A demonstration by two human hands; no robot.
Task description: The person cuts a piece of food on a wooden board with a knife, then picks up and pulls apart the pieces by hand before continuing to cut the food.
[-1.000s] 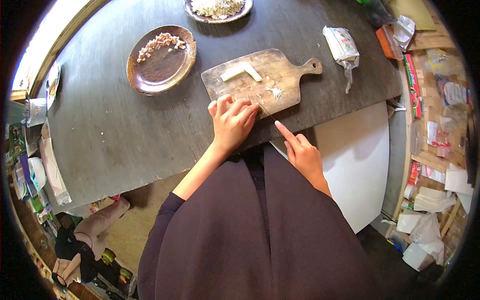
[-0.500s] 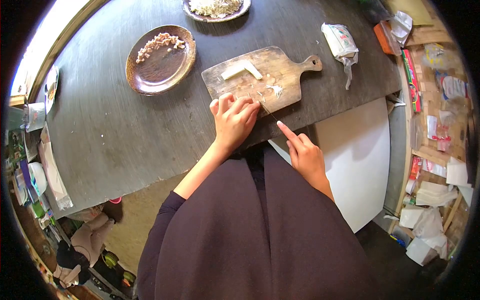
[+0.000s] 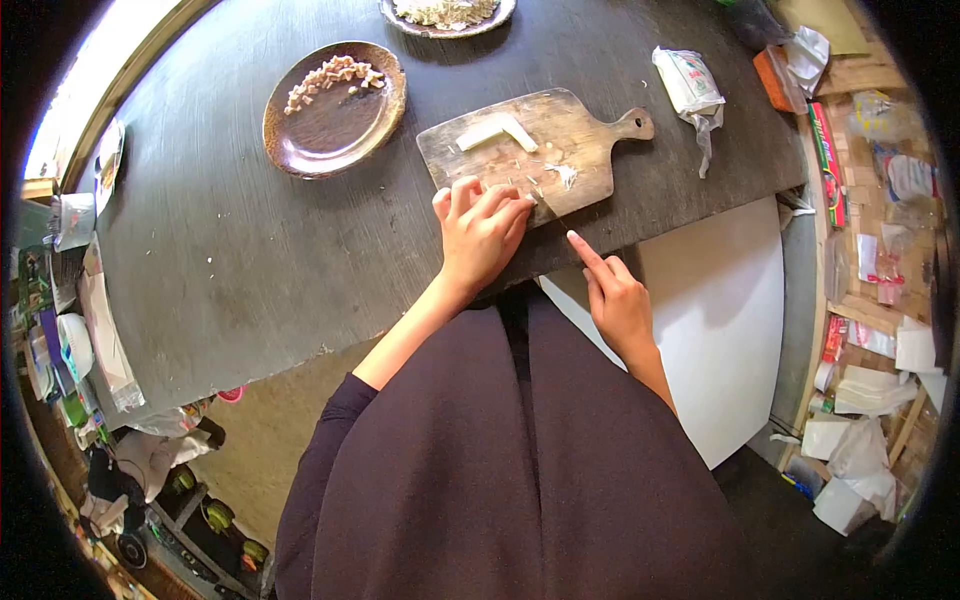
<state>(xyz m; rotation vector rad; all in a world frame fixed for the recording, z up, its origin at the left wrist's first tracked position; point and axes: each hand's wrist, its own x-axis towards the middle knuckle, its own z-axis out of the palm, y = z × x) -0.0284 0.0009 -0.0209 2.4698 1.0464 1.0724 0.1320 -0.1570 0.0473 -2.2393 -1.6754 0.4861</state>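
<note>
A wooden cutting board [image 3: 590,130] with a handle lies near the table's front edge. On it are two pale, stick-like pieces [image 3: 482,134] and a small heap of white shreds [image 3: 563,175]. My left hand [image 3: 483,235] is curled over the board's near edge, fingertips pressed down; what they hold is mostly hidden. My right hand [image 3: 620,300] is closed around a knife, index finger stretched along it. The thin knife blade [image 3: 553,217] reaches over the board's edge beside my left fingertips. Its handle is hidden in my palm.
A brown plate [image 3: 330,150] with small diced pieces stands left of the board. Behind is another plate [image 3: 455,33] with a pale shredded heap. A white plastic packet [image 3: 690,85] lies at the right. Cluttered shelves [image 3: 880,300] line the right side.
The view has shifted slightly, so the board and plates appear a little farther right. The knife blade has turned and shows more of its flat side. Both hands keep their grip.
</note>
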